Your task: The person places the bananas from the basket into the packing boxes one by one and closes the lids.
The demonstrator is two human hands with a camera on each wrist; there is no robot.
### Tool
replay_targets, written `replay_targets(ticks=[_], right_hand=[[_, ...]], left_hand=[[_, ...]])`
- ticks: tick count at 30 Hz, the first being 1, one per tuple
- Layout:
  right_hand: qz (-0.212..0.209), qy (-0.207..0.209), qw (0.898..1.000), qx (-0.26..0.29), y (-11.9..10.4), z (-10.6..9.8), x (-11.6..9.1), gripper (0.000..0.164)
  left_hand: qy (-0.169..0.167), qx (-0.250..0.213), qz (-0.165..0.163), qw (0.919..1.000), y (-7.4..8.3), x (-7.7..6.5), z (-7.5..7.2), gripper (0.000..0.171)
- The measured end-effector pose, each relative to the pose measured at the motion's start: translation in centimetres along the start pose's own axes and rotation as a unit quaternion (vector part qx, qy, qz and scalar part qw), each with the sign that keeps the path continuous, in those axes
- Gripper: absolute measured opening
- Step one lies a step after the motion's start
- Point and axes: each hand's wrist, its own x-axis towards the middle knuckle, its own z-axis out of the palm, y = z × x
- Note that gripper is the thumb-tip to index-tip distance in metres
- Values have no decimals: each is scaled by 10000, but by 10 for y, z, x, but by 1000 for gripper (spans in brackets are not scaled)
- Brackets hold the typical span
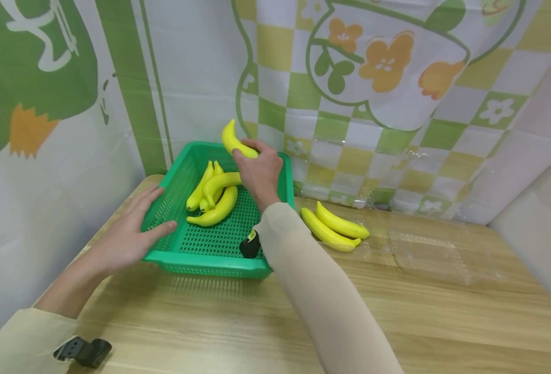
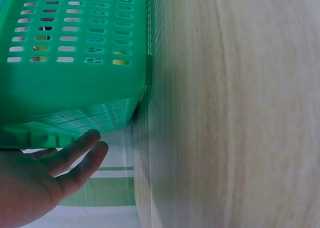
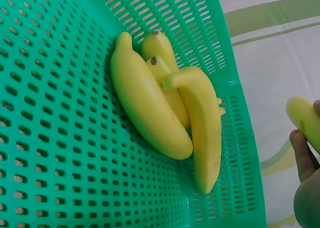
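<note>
My right hand [image 1: 262,169] pinches a yellow banana [image 1: 234,141] between thumb and fingers, held up over the back of a green plastic basket [image 1: 210,262]. In the right wrist view the end of this banana [image 3: 301,119] shows at the right edge, outside the basket rim. Several bananas [image 1: 215,210] lie bunched in the left part of the basket, one of them across others. At the basket's left side is my left hand [image 1: 128,234], its thumb over the rim. The left wrist view shows its fingers [image 2: 82,160] nearly straight along the outer wall.
Two more bananas [image 1: 331,231] lie side by side on the wooden table [image 1: 350,311], right of the basket. Clear plastic packaging [image 1: 434,254] is farther right. A patterned curtain [image 1: 299,98] hangs close behind the basket.
</note>
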Motion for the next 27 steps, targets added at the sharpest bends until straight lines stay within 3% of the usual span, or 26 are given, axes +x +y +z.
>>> replay_targets(ticks=[13, 27], right_hand=[[122, 176, 9997, 79, -14, -1, 1, 31], [313, -192, 9993, 18, -34, -20, 3, 30]], left_hand=[[16, 11, -22, 10000, 1, 0, 0, 86], [28, 12, -25, 10000, 2, -1, 0, 86]])
